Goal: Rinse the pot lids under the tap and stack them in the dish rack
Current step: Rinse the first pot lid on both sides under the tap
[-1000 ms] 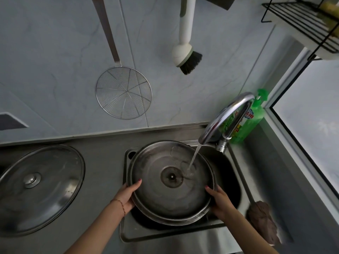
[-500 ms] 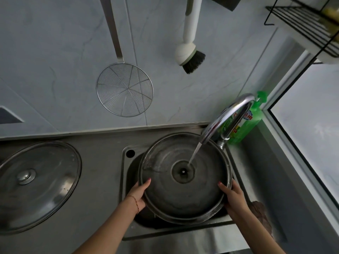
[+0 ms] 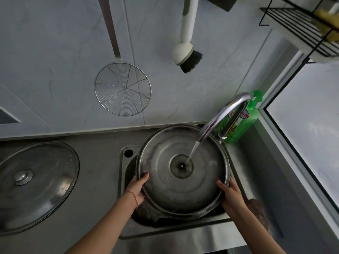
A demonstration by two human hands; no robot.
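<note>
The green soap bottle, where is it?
The green soap bottle stands at the right of the head view, in the corner by the window, just behind the tap at the sink.

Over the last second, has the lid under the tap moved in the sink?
Yes. The lid has shifted right and toward the wall, so the stream from the tap now lands near its centre instead of right of it.

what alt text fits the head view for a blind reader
Both hands, left hand and right hand, hold a steel pot lid over the sink under the running tap. A second lid lies on the counter to the left.
</note>
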